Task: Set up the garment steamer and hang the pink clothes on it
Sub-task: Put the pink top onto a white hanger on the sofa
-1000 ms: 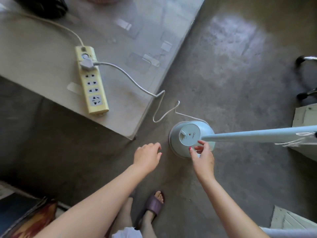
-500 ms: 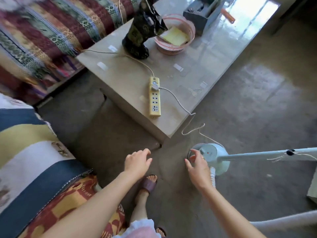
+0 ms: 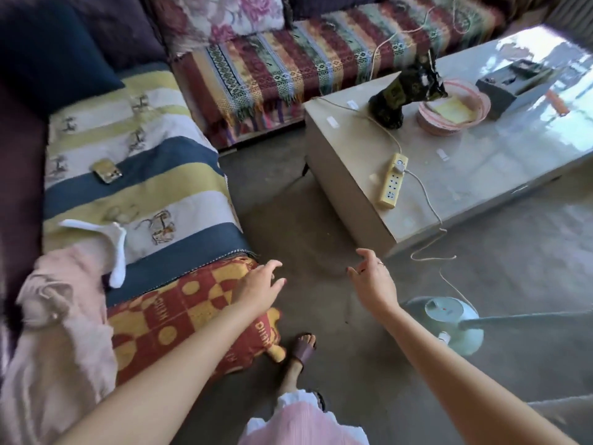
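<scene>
The pale blue garment steamer base (image 3: 455,322) stands on the floor at lower right, its pole (image 3: 529,317) running off to the right edge. Its white cord (image 3: 426,200) runs up to a yellow power strip (image 3: 393,181) on the low table. The pink clothes (image 3: 61,316) lie crumpled on the sofa at the far left, beside a white hanger (image 3: 109,239). My left hand (image 3: 261,285) hovers open over the sofa's front edge, apart from the clothes. My right hand (image 3: 373,281) is open in the air, left of the steamer base and not touching it.
A low beige table (image 3: 481,175) holds a dark bag (image 3: 404,91), a pink basket (image 3: 452,110) and a grey box (image 3: 513,85). A phone (image 3: 107,170) lies on the striped sofa cover (image 3: 134,194). My sandalled foot (image 3: 305,346) is on the concrete floor (image 3: 288,226).
My right hand has let go of the steamer base and lifted away to the left. The view has swung left to the sofa, bringing the pink clothes and hanger into sight.
</scene>
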